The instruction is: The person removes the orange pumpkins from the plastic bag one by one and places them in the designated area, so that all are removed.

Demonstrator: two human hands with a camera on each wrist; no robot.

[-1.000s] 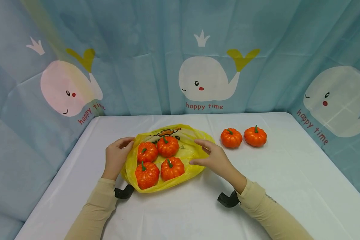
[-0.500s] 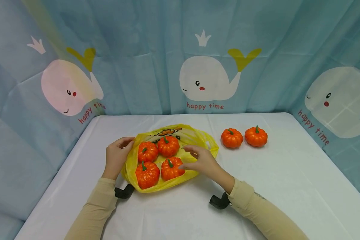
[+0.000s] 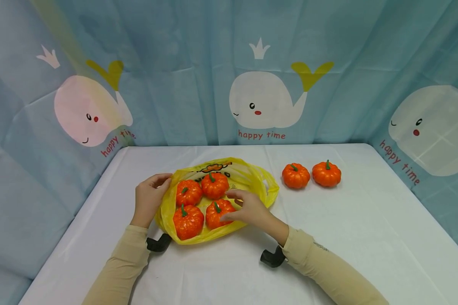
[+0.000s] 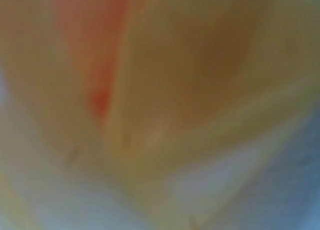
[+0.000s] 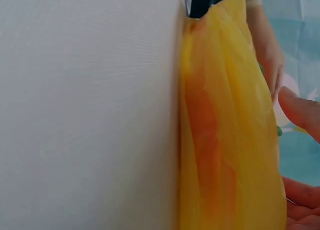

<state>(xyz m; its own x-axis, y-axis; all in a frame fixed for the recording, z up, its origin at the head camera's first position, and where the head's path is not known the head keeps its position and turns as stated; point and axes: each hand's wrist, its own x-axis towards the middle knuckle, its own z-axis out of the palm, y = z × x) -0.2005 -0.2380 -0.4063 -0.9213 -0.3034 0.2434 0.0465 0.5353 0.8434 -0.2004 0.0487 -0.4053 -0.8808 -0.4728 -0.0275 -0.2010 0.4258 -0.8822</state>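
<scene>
A yellow plastic bag [image 3: 257, 180] lies spread with its mouth facing up, and several small orange pumpkins with green stems sit inside. My left hand [image 3: 149, 199] pinches the bag's left rim between thumb and fingers. Over the bag's right side, my right hand [image 3: 252, 210] hovers with thumb and fingers spread apart, its thumb overlapping the nearest right pumpkin [image 3: 214, 217]. In the right wrist view, the right thumb [image 5: 302, 111] shows just above the bag's side wall [image 5: 245, 140]. The left wrist view is a blur of yellow plastic [image 4: 200, 65] with a patch of orange.
Two more pumpkins, one [image 3: 295, 176] beside the other [image 3: 326, 173], stand on the white-covered table [image 3: 358, 220] to the right of the bag. A blue curtain [image 3: 191, 97] with whale prints hangs behind. A black wrist mount [image 3: 272, 257] sits under the right wrist.
My right hand has moved left from the bag's right rim to over the near right pumpkin; the right side of the bag has sprung outward. My left hand stays at the left rim.
</scene>
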